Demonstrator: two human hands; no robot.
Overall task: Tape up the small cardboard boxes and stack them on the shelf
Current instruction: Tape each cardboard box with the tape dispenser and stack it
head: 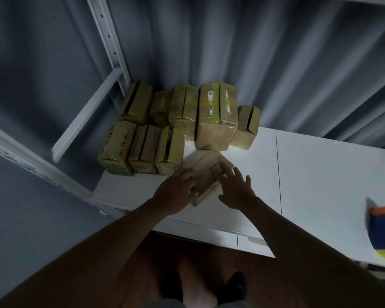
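Note:
A small plain cardboard box (206, 174) lies on the white shelf board (320, 174), just in front of a group of taped boxes. My left hand (176, 192) holds its left side, fingers curled over the edge. My right hand (236, 190) lies against its right side with fingers spread and straight. Behind it, several small boxes wrapped in yellowish tape stand in two rows: a front row (140, 150) and a back row with a taller labelled box (217, 116).
An orange and blue tape dispenser (382, 232) lies at the shelf's right edge. A white metal shelf upright (108, 41) and brace rise at the left. A grey curtain hangs behind. My feet stand on the dark wooden floor (165, 252) below.

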